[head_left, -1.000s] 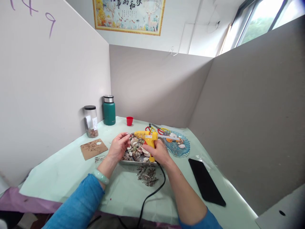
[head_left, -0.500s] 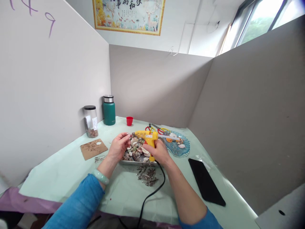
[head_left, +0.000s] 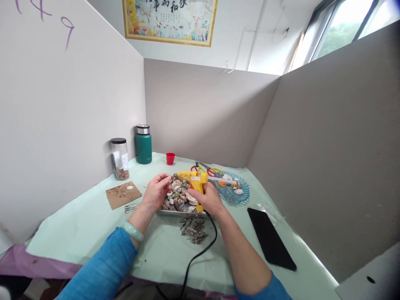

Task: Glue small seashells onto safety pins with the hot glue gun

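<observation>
My right hand (head_left: 210, 198) is wrapped round the handle of a yellow glue gun (head_left: 190, 177), whose nozzle points left. A pale glue stick (head_left: 221, 180) juts from the gun's back end. At the nozzle, my left hand (head_left: 158, 191) pinches with thumb and forefinger; whatever small thing it holds is too little to make out. Below both hands lies a metal tray (head_left: 175, 213) heaped with seashells (head_left: 178, 202). In front of the tray is a pile of small metal clips (head_left: 193, 230). The black cord (head_left: 200, 253) runs from the gun toward the near edge.
At the right stand a blue glass plate (head_left: 229, 199) with shells and a black flat slab (head_left: 271, 238). Pliers and scissors (head_left: 208, 167) lie behind. To the left are a brown board (head_left: 120, 198), a jar (head_left: 119, 158), a green flask (head_left: 144, 146) and a red cup (head_left: 170, 158).
</observation>
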### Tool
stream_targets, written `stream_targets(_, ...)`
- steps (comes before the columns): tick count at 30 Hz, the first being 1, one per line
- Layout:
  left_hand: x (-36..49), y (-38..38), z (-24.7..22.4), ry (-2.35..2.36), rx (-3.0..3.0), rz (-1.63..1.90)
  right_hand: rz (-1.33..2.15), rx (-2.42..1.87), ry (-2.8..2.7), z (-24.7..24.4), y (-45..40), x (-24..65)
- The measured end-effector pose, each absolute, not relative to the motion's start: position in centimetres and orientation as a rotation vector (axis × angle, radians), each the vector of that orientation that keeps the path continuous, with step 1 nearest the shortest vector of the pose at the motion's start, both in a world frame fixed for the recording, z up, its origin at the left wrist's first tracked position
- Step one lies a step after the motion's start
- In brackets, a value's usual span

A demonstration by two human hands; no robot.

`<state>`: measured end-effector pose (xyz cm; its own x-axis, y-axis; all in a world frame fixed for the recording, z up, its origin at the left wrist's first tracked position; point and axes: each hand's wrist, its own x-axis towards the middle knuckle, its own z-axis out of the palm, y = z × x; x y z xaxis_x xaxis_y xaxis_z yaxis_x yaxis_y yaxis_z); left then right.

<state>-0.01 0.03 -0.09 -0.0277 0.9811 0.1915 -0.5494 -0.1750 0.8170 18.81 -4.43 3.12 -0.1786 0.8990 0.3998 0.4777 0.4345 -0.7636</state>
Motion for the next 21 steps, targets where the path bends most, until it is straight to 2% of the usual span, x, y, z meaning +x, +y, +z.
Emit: stream_targets(21, 0.00, -0.06, -0.01, 0.651, 0.909, 1.528, 0.628, -1.188, -1.822, 3.11, -4.33, 18.90)
